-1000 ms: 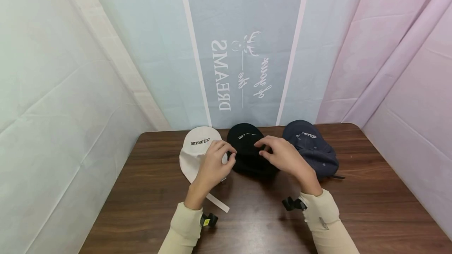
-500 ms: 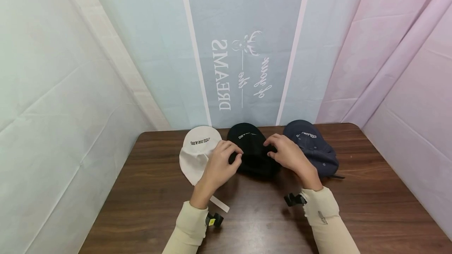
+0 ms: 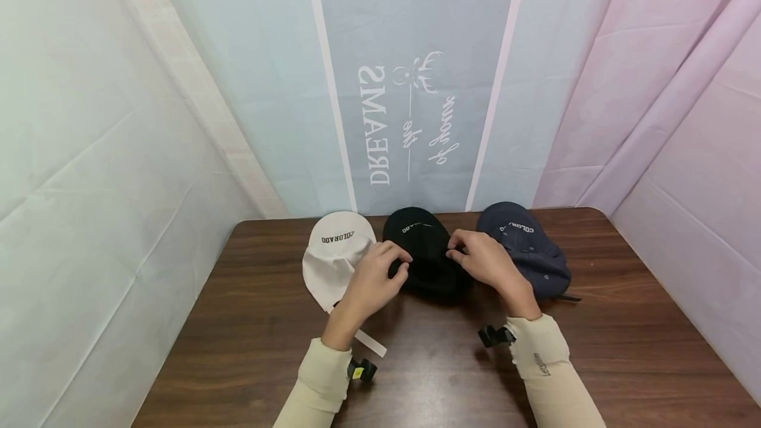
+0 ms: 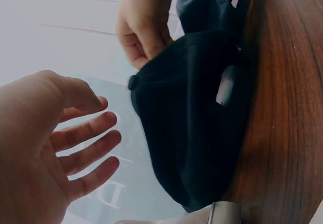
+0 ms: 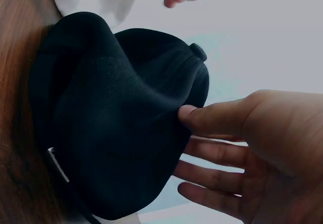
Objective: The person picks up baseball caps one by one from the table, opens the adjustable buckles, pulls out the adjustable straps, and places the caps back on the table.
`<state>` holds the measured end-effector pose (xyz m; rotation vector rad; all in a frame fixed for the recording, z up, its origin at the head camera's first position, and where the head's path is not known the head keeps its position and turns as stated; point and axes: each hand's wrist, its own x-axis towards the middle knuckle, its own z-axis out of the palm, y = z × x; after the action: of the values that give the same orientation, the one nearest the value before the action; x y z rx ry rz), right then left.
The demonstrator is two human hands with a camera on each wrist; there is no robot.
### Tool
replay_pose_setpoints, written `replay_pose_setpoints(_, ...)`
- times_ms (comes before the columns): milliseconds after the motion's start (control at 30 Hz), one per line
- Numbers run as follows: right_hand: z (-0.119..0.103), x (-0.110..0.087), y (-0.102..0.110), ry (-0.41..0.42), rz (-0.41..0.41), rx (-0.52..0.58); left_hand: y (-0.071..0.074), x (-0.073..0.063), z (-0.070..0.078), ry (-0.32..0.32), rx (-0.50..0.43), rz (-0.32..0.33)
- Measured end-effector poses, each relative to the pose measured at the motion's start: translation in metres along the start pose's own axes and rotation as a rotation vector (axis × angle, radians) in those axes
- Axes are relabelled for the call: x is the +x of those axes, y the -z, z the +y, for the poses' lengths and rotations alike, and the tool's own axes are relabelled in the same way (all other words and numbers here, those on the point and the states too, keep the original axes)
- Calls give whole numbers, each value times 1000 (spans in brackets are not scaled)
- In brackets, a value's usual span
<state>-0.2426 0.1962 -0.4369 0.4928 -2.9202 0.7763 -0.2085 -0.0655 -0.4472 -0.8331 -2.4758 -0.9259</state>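
In the head view a black baseball cap (image 3: pixel 428 253) lies on the table between my hands, its brim toward the back. My right hand (image 3: pixel 487 261) pinches the cap's right side; in the right wrist view the thumb (image 5: pixel 202 117) lies on the dented fabric, with the other fingers partly hidden behind the crown. My left hand (image 3: pixel 373 283) hovers over the cap's left side. Its fingers (image 4: pixel 91 146) are loosely bent, hold nothing and stay apart from the black cap (image 4: pixel 186 123) in the left wrist view.
Left of the black cap lies a white cap (image 3: pixel 327 273) with a loose strap (image 3: pixel 371 343). A navy cap (image 3: pixel 529 249) lies to the right, partly behind my right hand. The brown wooden table (image 3: pixel 440 375) ends at a hanging cloth (image 3: pixel 410 18) behind the caps.
My left hand has moved right, from beside the white cap to over the black cap. My right hand shifted slightly right, and its thumb and fingers have closed on the black cap's side.
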Motion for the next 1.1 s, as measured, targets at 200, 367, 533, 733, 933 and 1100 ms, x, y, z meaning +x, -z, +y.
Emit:
replay_pose_setpoints(200,-5,-1,2,29,71,90,-3,-1,-2,0,-8,-31)
replay_pose_setpoints(367,-11,-1,7,42,133,182,-4,-1,-2,-33,-1,-44)
replay_pose_setpoints(533,-17,-1,9,48,181,223,-4,-1,-2,-82,24,-57)
replay_pose_setpoints(733,-18,0,10,38,218,254,-3,1,0,-101,95,-125)
replay_pose_setpoints(933,-20,0,11,53,234,280,-5,-1,-1,-121,84,-20)
replay_pose_setpoints(1100,-22,-2,13,87,209,315,-1,-1,1,-77,6,118)
